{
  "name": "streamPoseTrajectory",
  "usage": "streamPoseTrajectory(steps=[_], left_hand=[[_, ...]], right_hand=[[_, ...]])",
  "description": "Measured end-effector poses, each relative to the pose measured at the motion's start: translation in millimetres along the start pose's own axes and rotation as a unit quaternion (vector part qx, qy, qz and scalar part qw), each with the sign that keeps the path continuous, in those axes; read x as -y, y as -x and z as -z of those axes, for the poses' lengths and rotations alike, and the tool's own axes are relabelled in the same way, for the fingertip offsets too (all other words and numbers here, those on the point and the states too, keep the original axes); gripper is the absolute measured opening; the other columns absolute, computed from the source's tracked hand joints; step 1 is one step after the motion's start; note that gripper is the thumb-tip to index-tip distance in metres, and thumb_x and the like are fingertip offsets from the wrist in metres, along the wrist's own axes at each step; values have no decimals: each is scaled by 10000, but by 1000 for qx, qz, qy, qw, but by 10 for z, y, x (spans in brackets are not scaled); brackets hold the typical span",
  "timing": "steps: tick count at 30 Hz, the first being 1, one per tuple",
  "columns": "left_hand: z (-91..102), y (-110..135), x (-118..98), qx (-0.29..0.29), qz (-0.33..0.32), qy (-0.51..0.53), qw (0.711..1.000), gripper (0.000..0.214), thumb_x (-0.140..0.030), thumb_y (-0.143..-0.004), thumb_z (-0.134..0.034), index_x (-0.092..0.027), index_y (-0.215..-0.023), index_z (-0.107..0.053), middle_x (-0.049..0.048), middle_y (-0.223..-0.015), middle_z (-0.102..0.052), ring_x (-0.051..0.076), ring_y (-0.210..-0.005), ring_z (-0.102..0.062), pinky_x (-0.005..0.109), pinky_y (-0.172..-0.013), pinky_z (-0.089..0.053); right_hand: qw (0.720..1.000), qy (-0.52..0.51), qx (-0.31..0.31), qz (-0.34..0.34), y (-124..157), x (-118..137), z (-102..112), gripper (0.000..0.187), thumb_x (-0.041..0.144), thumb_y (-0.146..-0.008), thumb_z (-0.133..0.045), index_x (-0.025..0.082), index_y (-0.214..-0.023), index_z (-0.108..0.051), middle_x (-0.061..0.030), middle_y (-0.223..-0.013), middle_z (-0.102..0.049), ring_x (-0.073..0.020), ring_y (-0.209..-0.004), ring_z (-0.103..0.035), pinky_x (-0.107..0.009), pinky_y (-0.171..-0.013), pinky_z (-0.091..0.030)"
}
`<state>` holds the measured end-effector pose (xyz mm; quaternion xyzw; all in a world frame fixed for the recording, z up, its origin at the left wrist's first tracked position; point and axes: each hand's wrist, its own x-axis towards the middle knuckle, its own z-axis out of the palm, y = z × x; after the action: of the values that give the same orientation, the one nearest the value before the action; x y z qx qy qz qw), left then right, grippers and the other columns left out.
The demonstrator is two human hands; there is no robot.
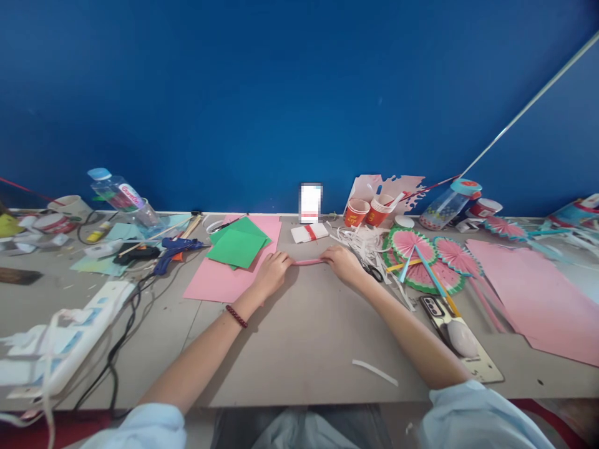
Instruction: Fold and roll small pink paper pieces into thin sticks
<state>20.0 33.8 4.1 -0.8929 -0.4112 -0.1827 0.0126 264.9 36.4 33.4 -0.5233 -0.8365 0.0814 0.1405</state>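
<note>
Both my hands rest on the grey table (299,337) near its far middle. My left hand (272,269) and my right hand (343,262) each pinch one end of a narrow folded pink paper strip (307,262) that lies flat between them. The fingers of both hands are closed on it. A dark red bead bracelet (236,316) sits on my left wrist. A pink paper sheet (224,277) with green paper sheets (238,244) on top lies just left of my left hand. Scissors (373,272) lie by my right hand.
Watermelon paper fans (423,255) and a large pink sheet (538,296) lie at the right, a phone (456,333) nearer. Red paper cups (367,212), white paper shreds (360,240), plastic bottles (122,196), a blue glue gun (173,252) and a white power strip (70,337) with cables surround the work area.
</note>
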Motion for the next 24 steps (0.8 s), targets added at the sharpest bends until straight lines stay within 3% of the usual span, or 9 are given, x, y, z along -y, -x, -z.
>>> streamPoseTrajectory(steps=[5, 10, 16, 24], left_hand=[[-4, 11, 11, -22, 17, 27, 999, 363, -12, -829, -412, -204, -1029, -646, 88, -950, -656, 235, -914, -587, 386, -769, -446], [-19, -9, 83, -71, 60, 128, 987, 185, -188, -898, -493, -205, -846, -669, 53, -852, -689, 210, -832, -628, 361, -759, -478], [-54, -40, 132, -93, 99, 189, 972, 167, -199, -869, -552, -200, -781, -694, 43, -811, -684, 194, -789, -635, 341, -734, -503], [-83, -64, 173, -88, 126, 202, 967, 132, -192, -835, -595, -200, -763, -705, 37, -764, -683, 181, -717, -614, 316, -674, -490]], right_hand=[[998, -22, -7, -52, 1, 7, 13, 210, 134, -862, -517, 195, -897, -716, -67, -875, -702, -191, -867, -610, -256, -769, -424], [992, -99, -13, -75, -15, -34, -6, 195, 129, -820, -538, 188, -805, -722, -51, -827, -716, -181, -819, -629, -245, -752, -434], [982, -148, -22, -116, -78, -66, -48, 182, 126, -780, -569, 185, -775, -741, -36, -755, -731, -172, -728, -639, -247, -708, -448], [982, -128, -17, -136, -118, -57, -76, 183, 137, -787, -569, 165, -788, -750, -54, -772, -737, -179, -736, -641, -244, -707, -440]])
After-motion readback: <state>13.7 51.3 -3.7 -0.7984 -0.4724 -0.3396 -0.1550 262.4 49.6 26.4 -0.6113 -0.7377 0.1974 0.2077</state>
